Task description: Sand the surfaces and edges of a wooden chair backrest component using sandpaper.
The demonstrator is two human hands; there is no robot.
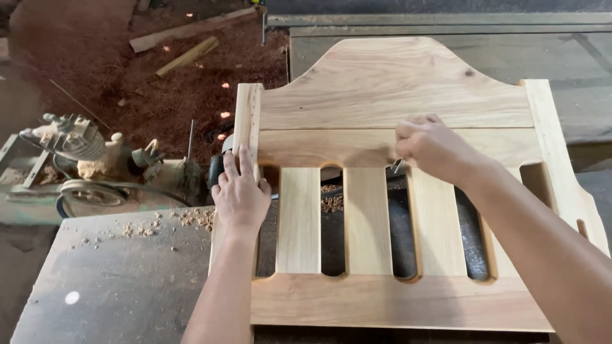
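Head view | my left hand (241, 191): flat, unclenched, pressing left post of wooden slatted panel (382, 210) | my right hand (430, 145): clenched on small metal tool (398, 165) at crossrail | motor (76, 146) left of left hand

Slatted panel (395, 191): pale bare wood, unvarnished, matt, sanded smooth, visible grain, one small dark knot near the arched top. Left hand (240, 194) lies flat on its side post, same raw wood. Right hand (433, 148) pinches a small tool (398, 165), shiny metal tip. Worktable (121, 280): grey, dull, scuffed, looks like worn metal, sprinkled with pale wood chips (191, 218). Motor (76, 143): dusty metal, grimy. Floor (127, 70): reddish sawdust, rough, with rough wooden offcuts (188, 56).
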